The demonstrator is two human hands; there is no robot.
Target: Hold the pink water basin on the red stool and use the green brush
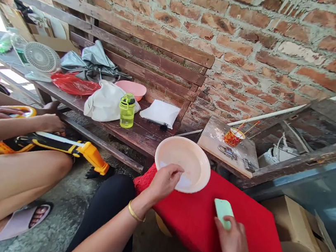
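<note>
A pale pink basin (pixel 202 168) with what looks like a little water in it stands on the red cloth (pixel 185 228). My left hand (pixel 164 182), with a gold bangle at the wrist, is over the basin's near rim. Its fingers are pinched together, and whatever may be between them is hidden. To the right, my right hand (pixel 233 237), wearing a silver bangle, grips the lower end of a pale green, flat, rounded rectangular object (pixel 222 208) over the cloth. Whether that object is a phone or a case I cannot tell.
On the wooden bench (pixel 141 139) are a yellow-green water bottle (pixel 127 112), white cloth bag (pixel 104 102), pink bowl (pixel 138 89) and fan (pixel 41 58). Another person (pixel 25 164) sits left with a yellow toy (pixel 92 155). A cardboard box (pixel 300 228) stands right.
</note>
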